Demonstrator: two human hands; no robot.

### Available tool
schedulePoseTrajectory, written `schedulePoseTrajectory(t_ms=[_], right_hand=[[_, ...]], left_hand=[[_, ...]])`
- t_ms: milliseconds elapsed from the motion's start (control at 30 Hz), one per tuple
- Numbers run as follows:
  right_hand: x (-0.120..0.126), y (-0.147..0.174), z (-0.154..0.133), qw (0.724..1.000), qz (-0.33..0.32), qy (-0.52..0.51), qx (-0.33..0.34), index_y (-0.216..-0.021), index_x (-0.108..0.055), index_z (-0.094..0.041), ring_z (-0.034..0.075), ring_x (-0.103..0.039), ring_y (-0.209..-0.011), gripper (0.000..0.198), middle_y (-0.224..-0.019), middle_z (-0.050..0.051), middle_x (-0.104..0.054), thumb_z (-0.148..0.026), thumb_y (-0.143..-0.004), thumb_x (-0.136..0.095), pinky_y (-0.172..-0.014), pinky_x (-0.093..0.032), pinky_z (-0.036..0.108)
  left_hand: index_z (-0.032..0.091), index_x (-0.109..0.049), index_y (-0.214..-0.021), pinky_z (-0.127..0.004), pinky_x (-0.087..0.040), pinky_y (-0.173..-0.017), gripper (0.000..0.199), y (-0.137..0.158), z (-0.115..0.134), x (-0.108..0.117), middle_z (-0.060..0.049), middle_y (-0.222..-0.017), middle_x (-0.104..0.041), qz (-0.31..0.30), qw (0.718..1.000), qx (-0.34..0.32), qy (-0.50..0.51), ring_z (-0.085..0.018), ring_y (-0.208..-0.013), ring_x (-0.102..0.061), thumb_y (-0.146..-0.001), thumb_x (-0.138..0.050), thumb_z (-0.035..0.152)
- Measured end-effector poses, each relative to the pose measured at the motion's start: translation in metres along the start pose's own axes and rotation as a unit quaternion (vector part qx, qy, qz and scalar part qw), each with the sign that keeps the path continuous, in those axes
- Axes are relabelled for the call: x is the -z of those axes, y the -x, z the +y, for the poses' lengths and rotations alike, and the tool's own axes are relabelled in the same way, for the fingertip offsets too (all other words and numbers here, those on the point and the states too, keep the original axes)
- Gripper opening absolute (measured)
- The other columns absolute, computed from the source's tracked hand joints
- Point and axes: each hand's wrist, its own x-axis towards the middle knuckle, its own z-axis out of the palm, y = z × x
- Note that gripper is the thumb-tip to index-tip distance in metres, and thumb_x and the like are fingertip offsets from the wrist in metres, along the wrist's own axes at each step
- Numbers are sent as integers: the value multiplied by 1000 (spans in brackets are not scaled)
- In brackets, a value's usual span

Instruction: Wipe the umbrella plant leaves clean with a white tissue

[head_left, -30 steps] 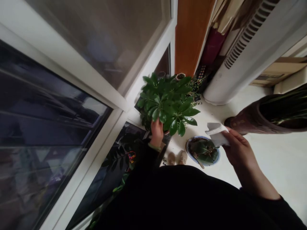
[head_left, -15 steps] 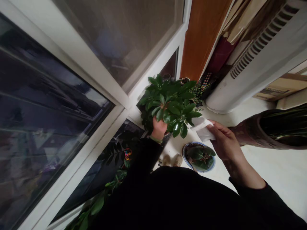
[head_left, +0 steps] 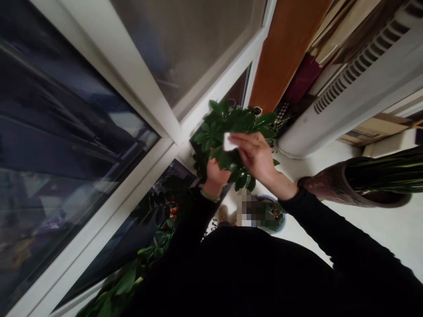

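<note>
A bushy green potted plant [head_left: 243, 121] with glossy, finger-like leaf clusters stands in the middle of the view by the window. My left hand [head_left: 216, 174] is at its lower left side, closed on a leaf, with the fingertips partly hidden under the foliage. Between the thumb and fingers of my right hand [head_left: 259, 156] is a folded white tissue [head_left: 228, 142]. The tissue lies against the leaves just above my left hand, and part of it is covered by my fingers.
A smaller plant in a blue-rimmed pot [head_left: 282, 223] sits on the floor below, partly blurred out. A tall brown pot [head_left: 352, 185] is at the right, near a white vented column unit [head_left: 333, 97]. White window frames [head_left: 139, 83] run along the left, with trailing plants [head_left: 127, 279] beneath.
My right hand has moved left with the tissue, from beside the plant onto its leaves. My left hand has stayed by the same leaves.
</note>
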Motion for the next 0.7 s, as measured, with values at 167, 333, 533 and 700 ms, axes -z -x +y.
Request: schedulePoseTrajectory(t_ms=[167,333,533,700], right_hand=[[-5,34,7,996,-48,69,8,-144,-74,-26,27,-70,-105,42,-147,6,-76,-25,-112,-46,-95,-59,52],[6,60,1,996,-17,85,-12,-146,-72,-33,27,-73,-108,44,-147,3,-76,-23,-112,-47,-95,-59,52],[16,80,-6,996,-24,75,-45,-134,-79,-26,28,-74,-103,40,-140,8,-80,-17,-108,-50,-92,-61,55],[39,74,-25,991,53,35,-114,-131,-80,-30,29,-75,-106,37,-132,6,-82,-22,-107,-53,-94,-60,57]], left_hand=[[26,-72,-142,-57,-48,-128,45,8,8,1,-8,-140,-79,-53,993,47,89,-32,-148,-64,-107,-47,38],[23,-72,-142,-58,-51,-125,47,11,9,5,-10,-139,-79,-62,990,75,103,-31,-148,-64,-106,-42,33],[24,-73,-137,-64,-49,-125,49,9,14,7,-12,-144,-75,-96,989,62,99,-33,-152,-61,-109,-35,37],[26,-74,-135,-61,-50,-126,50,6,14,10,-9,-137,-78,-91,989,69,97,-31,-151,-61,-111,-33,41]])
